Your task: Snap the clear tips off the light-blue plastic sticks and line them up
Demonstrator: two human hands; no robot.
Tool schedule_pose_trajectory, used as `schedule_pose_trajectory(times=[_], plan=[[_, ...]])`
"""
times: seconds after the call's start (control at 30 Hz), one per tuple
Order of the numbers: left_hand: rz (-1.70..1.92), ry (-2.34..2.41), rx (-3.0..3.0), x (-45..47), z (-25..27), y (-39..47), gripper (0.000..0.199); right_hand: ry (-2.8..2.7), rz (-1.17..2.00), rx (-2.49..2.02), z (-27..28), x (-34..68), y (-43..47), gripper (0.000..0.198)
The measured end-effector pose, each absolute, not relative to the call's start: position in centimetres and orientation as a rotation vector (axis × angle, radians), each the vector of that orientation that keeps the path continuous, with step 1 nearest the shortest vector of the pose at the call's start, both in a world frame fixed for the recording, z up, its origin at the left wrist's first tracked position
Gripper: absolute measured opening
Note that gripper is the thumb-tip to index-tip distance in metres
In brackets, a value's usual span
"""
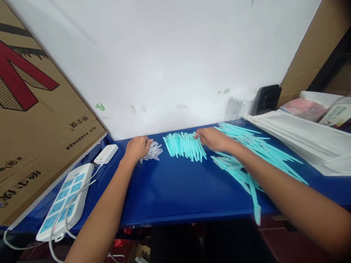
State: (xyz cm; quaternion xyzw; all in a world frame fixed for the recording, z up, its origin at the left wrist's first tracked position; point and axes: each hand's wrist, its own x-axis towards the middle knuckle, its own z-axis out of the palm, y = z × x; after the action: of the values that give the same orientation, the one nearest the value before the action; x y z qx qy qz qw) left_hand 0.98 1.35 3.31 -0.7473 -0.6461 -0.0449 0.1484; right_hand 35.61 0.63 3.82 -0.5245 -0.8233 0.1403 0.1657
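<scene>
My left hand (137, 148) is closed at the left edge of a small heap of translucent plastic pieces (155, 150); whatever is between its fingertips is hidden. To the right lies a dense row of thin turquoise plastic sticks (182, 146), roughly side by side. My right hand (212, 138) reaches to the upper right end of this row, thumb and fingers pinched on a turquoise stick's end. Under and beyond my right forearm spreads a larger, looser pile of similar turquoise sticks (263, 153). One stick (255, 201) from that pile juts over the table's front edge.
A white power strip (65, 201) with cables and a white adapter (106, 154) lie at left, beside a cardboard box (41, 120). At the back right stand a clear cup (240, 107) and a black object (267, 99). White sheets or bags (307, 138) lie at right on the blue table (170, 193).
</scene>
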Motion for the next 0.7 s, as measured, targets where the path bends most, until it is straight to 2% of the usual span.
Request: schedule_pose_trajectory(times=[0.23,0.33,0.5,0.7], plan=[[-0.151,-1.878,-2.153,0.5,3.2,1.4,0.034,-2.411,0.425,-1.231,3.7,34.7,-0.1,0.044],[-0.407,-1.8,-2.277,1.3,3.4,1.1,0.036,-2.453,0.456,-1.159,3.7,34.4,-0.3,0.045],[-1.056,-1.577,-2.77,5.5,3.3,-0.8,0.039,-2.501,0.447,-1.061,3.6,33.8,-0.9,0.04],[-1.123,-1.417,-3.038,8.7,2.3,-2.4,0.033,-2.552,0.391,-1.037,3.2,32.9,-1.7,0.044]])
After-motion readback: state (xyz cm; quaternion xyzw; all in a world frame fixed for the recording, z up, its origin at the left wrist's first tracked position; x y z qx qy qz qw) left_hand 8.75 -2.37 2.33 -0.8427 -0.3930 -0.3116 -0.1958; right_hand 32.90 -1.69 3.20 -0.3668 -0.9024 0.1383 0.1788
